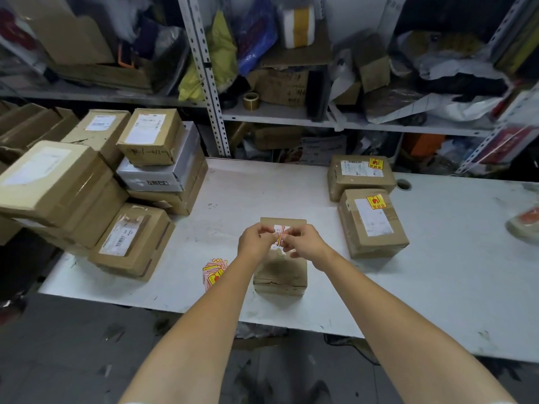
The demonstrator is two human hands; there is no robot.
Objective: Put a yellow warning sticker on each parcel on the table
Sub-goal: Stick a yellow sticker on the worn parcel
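A brown cardboard parcel (281, 275) lies in the middle of the white table (437, 287), close to its front edge. Above it, my left hand (254, 240) and my right hand (303, 242) together pinch a small sticker (279, 233) with white backing and a yellow and red edge. The hands hide the parcel's label and most of the sticker. A fanned stack of yellow and red warning stickers (213, 272) rests on the table just left of the parcel. Two parcels at the right, the far one (360, 176) and the near one (372, 225), each carry a yellow sticker.
A pile of cardboard parcels (96, 185) without yellow stickers fills the table's left side. Metal shelves (277, 112) crammed with boxes, bags and tape rolls stand behind the table. A cable hole (404, 184) sits near the back right. A reddish object (525, 223) lies at the right edge.
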